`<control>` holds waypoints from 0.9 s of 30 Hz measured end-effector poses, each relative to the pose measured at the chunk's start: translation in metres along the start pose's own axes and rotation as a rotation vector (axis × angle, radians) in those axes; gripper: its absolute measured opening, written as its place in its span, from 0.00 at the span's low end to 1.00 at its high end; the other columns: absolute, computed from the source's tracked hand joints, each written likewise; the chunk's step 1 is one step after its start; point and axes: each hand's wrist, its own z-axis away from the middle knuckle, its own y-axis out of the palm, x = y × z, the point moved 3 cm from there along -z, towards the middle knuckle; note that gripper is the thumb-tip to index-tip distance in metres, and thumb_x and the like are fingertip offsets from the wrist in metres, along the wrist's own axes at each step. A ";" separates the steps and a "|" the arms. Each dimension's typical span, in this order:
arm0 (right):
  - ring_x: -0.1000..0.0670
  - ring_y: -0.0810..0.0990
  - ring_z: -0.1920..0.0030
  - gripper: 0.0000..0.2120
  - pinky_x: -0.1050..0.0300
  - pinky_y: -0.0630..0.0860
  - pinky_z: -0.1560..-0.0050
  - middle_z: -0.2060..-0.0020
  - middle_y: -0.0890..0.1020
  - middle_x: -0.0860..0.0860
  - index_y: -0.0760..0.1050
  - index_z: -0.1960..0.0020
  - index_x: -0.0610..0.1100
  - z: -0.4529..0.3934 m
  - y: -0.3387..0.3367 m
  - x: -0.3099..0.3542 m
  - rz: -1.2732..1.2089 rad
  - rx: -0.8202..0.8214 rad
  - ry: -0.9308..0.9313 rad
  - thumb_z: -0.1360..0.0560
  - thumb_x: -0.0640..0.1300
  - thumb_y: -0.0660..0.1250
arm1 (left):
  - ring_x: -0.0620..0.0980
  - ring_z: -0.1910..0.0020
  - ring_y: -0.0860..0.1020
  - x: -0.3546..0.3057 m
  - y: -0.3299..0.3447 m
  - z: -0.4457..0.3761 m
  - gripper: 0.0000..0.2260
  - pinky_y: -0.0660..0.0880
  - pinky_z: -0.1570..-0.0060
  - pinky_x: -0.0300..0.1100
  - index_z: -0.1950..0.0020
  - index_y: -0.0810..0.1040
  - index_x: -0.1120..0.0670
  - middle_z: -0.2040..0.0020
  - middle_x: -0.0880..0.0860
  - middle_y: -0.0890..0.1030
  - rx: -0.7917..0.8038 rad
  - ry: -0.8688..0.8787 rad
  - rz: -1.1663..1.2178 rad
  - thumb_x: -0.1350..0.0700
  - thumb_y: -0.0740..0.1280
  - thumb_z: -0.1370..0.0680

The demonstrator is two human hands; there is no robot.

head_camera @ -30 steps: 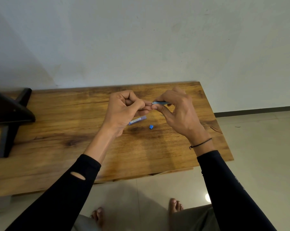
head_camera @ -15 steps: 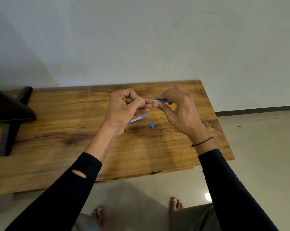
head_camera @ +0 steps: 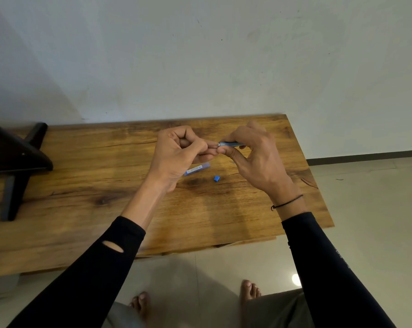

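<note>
A pale wall [head_camera: 200,55] fills the upper half of the frame. Below it a wooden table [head_camera: 82,181] runs across the middle, with tiled floor [head_camera: 366,209] to the lower right. At the left edge of the frame a dark piece of furniture [head_camera: 13,157] stands on the tabletop; what it is cannot be told.

Both your arms, in black sleeves, reach up from the bottom of the frame and meet over the centre of the table. Your right hand [head_camera: 254,157], with a thin black cord [head_camera: 286,203] round its wrist, has its fingers curled and holds a slim blue pen [head_camera: 231,144] between thumb and fingers. The pen lies roughly level, just right of centre, raised above the tabletop, its metal tip pointing towards the left of the frame. Your left hand [head_camera: 176,155] is curled almost into a fist, with thumb and forefinger pinched at that tip. Whether they also hold something thin there is too small to tell.

Below your hands a small blue labelled tube [head_camera: 196,169] lies flat on the wood, partly hidden by your left hand. A tiny blue cap [head_camera: 216,178] sits near it, to its lower right, not touching.
</note>
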 end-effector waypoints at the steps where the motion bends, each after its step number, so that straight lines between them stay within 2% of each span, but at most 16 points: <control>1: 0.45 0.78 0.55 0.12 0.40 0.78 0.53 0.59 0.86 0.52 0.86 0.51 0.41 0.000 0.000 0.000 0.001 0.001 0.000 0.19 0.50 0.73 | 0.52 0.59 0.91 0.000 0.000 0.000 0.16 0.86 0.60 0.39 0.64 0.80 0.56 0.57 0.58 0.91 -0.001 0.005 -0.004 0.72 0.69 0.20; 10: 0.46 0.77 0.56 0.11 0.41 0.78 0.53 0.59 0.85 0.51 0.86 0.51 0.40 -0.001 0.001 0.001 0.016 0.007 -0.011 0.19 0.48 0.74 | 0.50 0.58 0.91 0.001 0.000 0.000 0.03 0.86 0.56 0.39 0.53 0.89 0.60 0.57 0.55 0.91 0.049 0.072 -0.042 0.67 0.78 0.23; 16: 0.47 0.77 0.54 0.09 0.45 0.77 0.53 0.59 0.84 0.54 0.86 0.50 0.40 -0.001 -0.002 0.000 -0.007 -0.012 0.006 0.20 0.47 0.75 | 0.50 0.54 0.91 0.002 0.000 -0.002 0.08 0.86 0.54 0.38 0.49 0.90 0.58 0.54 0.54 0.92 0.100 0.082 -0.001 0.62 0.81 0.27; 19: 0.50 0.76 0.53 0.08 0.50 0.76 0.52 0.57 0.81 0.59 0.86 0.48 0.40 -0.002 -0.003 0.000 -0.028 -0.020 0.005 0.20 0.46 0.75 | 0.51 0.52 0.91 0.004 0.000 -0.003 0.12 0.86 0.50 0.41 0.49 0.89 0.57 0.52 0.53 0.92 0.101 0.083 -0.012 0.59 0.83 0.31; 23: 0.53 0.76 0.53 0.08 0.60 0.74 0.51 0.56 0.81 0.59 0.87 0.46 0.40 -0.003 -0.003 0.000 -0.026 -0.026 0.000 0.20 0.44 0.75 | 0.50 0.51 0.91 0.007 0.000 -0.005 0.12 0.86 0.50 0.39 0.49 0.89 0.55 0.51 0.53 0.92 0.108 0.100 0.007 0.60 0.83 0.31; 27: 0.63 0.75 0.52 0.08 0.70 0.70 0.49 0.56 0.81 0.61 0.87 0.42 0.40 -0.004 -0.004 0.001 -0.054 -0.034 -0.002 0.19 0.42 0.74 | 0.51 0.50 0.90 0.007 0.001 -0.006 0.13 0.86 0.48 0.42 0.48 0.88 0.54 0.50 0.53 0.91 0.090 0.144 0.023 0.59 0.83 0.31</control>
